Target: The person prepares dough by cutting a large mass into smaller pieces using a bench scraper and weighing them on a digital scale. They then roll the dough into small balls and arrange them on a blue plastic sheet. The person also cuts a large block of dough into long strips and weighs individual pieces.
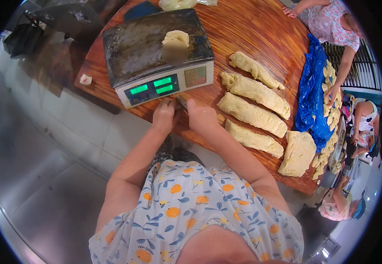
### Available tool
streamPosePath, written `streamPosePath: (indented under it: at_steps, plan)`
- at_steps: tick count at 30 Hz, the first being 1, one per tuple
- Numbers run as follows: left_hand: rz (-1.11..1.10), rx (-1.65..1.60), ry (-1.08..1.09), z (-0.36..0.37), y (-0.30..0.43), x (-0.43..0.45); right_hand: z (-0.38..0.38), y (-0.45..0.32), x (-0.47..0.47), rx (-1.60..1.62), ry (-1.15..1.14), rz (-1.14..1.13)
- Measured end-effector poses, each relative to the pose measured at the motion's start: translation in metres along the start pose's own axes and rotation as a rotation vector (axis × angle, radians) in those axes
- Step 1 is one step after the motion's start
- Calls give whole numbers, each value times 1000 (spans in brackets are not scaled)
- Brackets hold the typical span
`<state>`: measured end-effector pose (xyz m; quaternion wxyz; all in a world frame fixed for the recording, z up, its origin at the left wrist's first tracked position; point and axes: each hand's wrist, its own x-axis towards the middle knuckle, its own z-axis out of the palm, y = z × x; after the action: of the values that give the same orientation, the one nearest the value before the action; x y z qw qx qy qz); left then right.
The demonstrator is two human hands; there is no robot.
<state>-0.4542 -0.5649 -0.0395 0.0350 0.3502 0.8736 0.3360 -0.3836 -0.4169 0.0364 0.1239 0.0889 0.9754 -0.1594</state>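
My left hand is at the table's near edge, just below the front of a digital scale. Beside it, my right hand is closed around a dark, narrow tool, whose kind I cannot tell. The left fingers are close to this tool; whether they hold anything is hidden. A piece of dough lies on the scale's worn metal plate, partly covered by a blurred patch. Several long strips of dough lie side by side to the right of my right hand, with a wider dough slab beyond them.
A blue plastic sheet lies on the wooden table, alongside many small dough pieces. Another person's hand touches those pieces. More people are at the far right. A small pale lump sits at the left corner; a plastic bag lies behind the scale.
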Motion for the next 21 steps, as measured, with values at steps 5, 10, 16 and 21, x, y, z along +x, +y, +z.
streamPosePath:
  at_steps: [5,10,16,21]
  plan:
    - [37,-154,207,-26,6,33,8,22,-28,24,9,26]
    - [209,-67,469,-84,23,152,-4,33,-56,73,-6,83]
    - [383,418,415,-72,9,194,-9,30,-65,193,8,108]
    - [428,127,340,-59,30,119,-18,47,-91,273,142,195]
